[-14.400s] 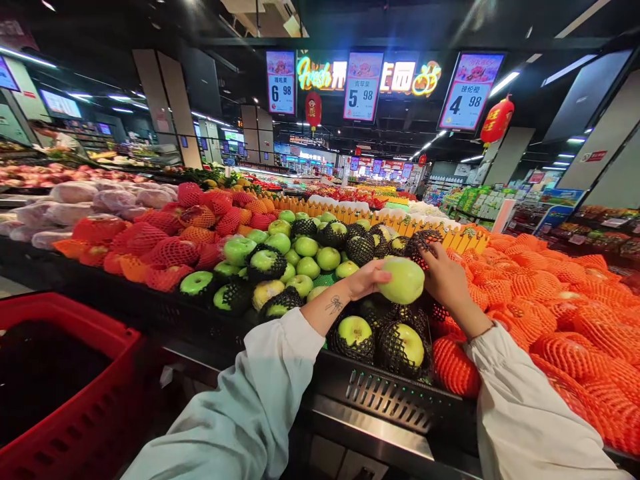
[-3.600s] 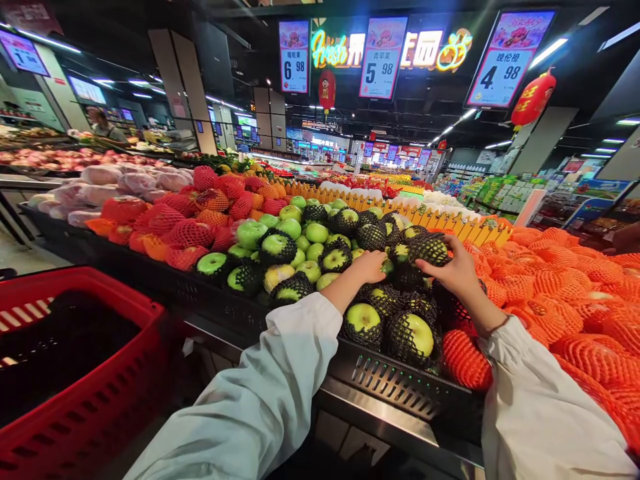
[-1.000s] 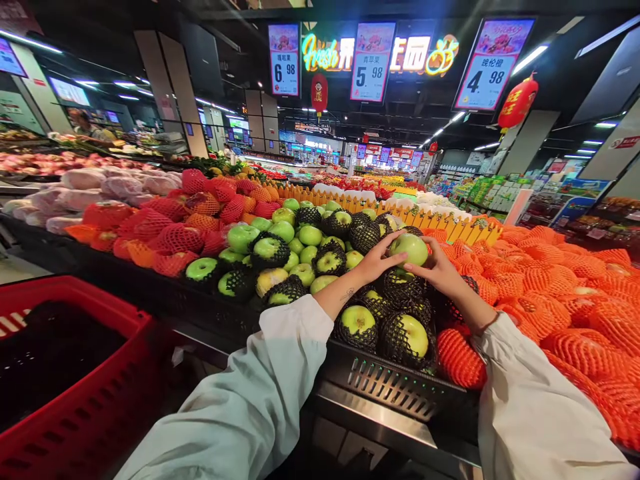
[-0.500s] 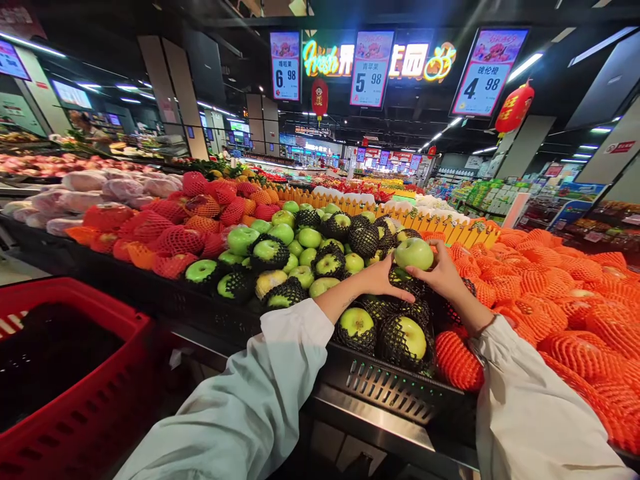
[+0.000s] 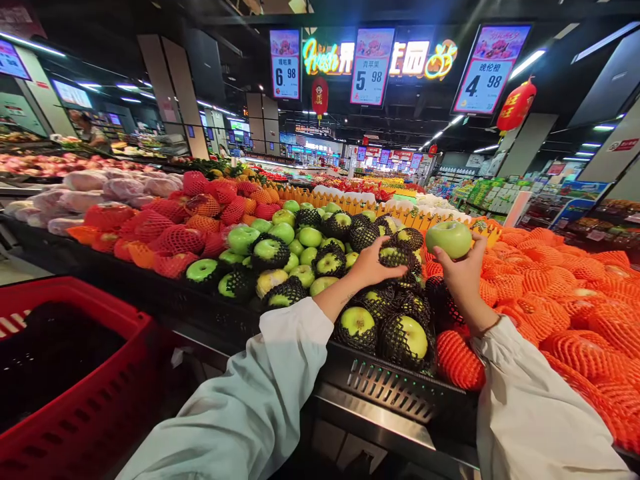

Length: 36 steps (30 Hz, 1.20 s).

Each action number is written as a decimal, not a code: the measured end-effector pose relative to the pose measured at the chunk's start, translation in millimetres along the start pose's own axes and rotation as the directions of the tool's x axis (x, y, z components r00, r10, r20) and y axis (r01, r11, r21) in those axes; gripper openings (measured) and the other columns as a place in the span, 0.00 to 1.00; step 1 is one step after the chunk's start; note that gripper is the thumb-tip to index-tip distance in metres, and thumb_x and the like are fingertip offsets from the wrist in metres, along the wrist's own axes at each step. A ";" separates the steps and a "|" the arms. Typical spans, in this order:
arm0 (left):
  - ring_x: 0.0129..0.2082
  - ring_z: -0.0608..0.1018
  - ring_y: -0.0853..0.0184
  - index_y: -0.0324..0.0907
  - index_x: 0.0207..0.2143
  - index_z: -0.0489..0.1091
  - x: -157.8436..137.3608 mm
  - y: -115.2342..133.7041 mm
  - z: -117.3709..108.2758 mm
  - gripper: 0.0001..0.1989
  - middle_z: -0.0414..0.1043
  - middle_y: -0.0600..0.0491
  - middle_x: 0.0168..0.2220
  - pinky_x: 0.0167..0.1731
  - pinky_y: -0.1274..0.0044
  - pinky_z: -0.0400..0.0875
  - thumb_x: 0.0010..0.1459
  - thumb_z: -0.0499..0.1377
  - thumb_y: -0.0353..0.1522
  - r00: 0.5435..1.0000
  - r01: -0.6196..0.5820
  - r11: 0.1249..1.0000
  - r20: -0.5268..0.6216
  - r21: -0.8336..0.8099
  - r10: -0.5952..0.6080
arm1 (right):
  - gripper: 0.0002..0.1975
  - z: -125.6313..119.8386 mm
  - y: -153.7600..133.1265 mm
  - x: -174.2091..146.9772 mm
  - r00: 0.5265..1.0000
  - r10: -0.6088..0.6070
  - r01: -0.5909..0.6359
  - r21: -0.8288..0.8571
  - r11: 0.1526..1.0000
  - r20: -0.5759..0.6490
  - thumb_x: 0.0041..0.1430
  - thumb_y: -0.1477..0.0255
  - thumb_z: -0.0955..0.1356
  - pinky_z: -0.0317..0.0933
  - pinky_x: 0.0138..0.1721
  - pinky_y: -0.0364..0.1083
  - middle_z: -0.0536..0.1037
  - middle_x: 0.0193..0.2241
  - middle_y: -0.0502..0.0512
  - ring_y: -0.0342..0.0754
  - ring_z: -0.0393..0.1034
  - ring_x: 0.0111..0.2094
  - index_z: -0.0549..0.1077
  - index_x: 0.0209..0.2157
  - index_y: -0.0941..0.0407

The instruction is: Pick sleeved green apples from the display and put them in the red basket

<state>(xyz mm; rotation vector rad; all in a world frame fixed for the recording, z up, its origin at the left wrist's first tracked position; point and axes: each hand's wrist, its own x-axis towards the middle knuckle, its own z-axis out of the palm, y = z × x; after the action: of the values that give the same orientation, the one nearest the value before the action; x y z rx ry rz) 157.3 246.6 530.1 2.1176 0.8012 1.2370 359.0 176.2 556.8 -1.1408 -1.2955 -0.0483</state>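
Observation:
A bare green apple point(image 5: 449, 240) is held up in my right hand point(image 5: 463, 277), its fingers and thumb closed around the fruit's lower right side. My left hand point(image 5: 373, 267) is open over the pile, thumb and fingers spread beside a green apple in a black foam net point(image 5: 395, 256); whether it touches that apple is unclear. Below my hands, more netted apples point(image 5: 411, 337) lie along the front of the black display tray point(image 5: 390, 387). Left of my left hand, bare green apples point(image 5: 310, 237) are mixed with netted ones.
Orange-netted fruit point(image 5: 575, 300) fills the right side. Red-netted fruit point(image 5: 173, 223) and wrapped pale fruit point(image 5: 83, 180) lie to the left. A red basket point(image 5: 75, 300) stands at lower left. Behind the apples runs a low yellow fence point(image 5: 350, 201); price screens point(image 5: 373, 67) hang above.
My right hand has moved the bare green apple up and to the right, away from my left hand. My left hand has shifted slightly and stays over the netted apples.

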 end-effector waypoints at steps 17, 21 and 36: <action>0.58 0.68 0.53 0.43 0.61 0.60 9.4 -17.4 9.1 0.36 0.65 0.46 0.59 0.58 0.67 0.64 0.52 0.67 0.41 0.986 -0.040 0.786 0.153 0.617 -0.070 | 0.39 2.1 -9.8 -1.7 0.999 -0.041 0.042 0.009 0.999 -0.017 0.42 0.52 0.76 0.69 0.45 0.58 0.69 0.44 0.63 0.62 0.71 0.46 0.54 0.48 0.53; 0.60 0.64 0.48 0.42 0.62 0.59 6.3 -12.4 7.2 0.37 0.66 0.44 0.58 0.57 0.62 0.65 0.55 0.62 0.47 0.978 -0.053 0.707 0.179 0.705 -0.106 | 0.39 3.2 -4.7 -1.0 0.996 -0.084 0.086 0.063 0.994 -0.028 0.40 0.54 0.77 0.70 0.43 0.56 0.68 0.42 0.59 0.58 0.71 0.42 0.55 0.47 0.53; 0.60 0.67 0.49 0.36 0.58 0.63 8.4 -15.6 10.8 0.30 0.70 0.40 0.56 0.56 0.62 0.68 0.55 0.64 0.40 0.941 -0.070 0.670 0.271 0.739 -0.202 | 0.38 4.1 -8.3 -1.4 0.999 -0.049 0.048 0.059 0.997 0.011 0.39 0.56 0.78 0.68 0.32 0.50 0.69 0.37 0.56 0.55 0.71 0.36 0.56 0.46 0.52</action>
<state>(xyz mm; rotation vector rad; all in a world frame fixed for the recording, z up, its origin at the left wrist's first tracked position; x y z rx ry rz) 166.9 261.4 519.1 2.7911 1.3749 0.4748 350.6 174.2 560.4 -1.0607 -1.3271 -0.0389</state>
